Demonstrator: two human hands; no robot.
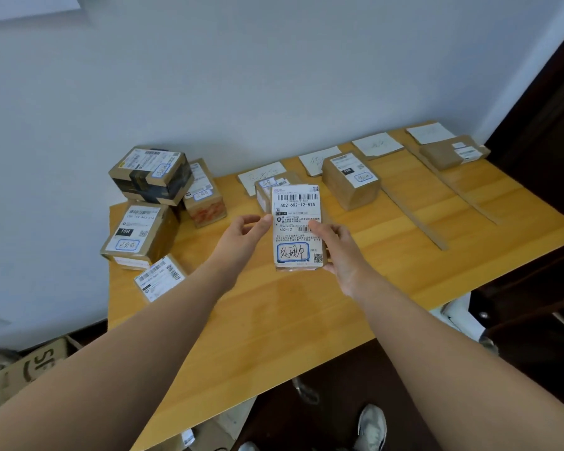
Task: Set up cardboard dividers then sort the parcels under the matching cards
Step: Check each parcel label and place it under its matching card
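Observation:
I hold a flat parcel (297, 222) with a white shipping label and a blue handwritten box above the middle of the wooden table (274, 320). My right hand (337, 252) grips its right edge. My left hand (246, 231) touches its left edge with the fingertips. Several white cards (263, 180) (318, 159) (376, 144) (430, 133) lie along the wall. Two cardboard divider strips (414, 216) (463, 193) lie on the right half. Parcels (350, 180) (453, 153) (267, 187) sit below three of the cards.
A pile of unsorted parcels (150, 177) (140, 236) (204, 198) (160, 278) fills the table's left end near the wall. A cardboard box (36, 362) stands on the floor at left. Dark furniture (541, 190) borders the right side. A shoe (372, 424) shows below the table edge.

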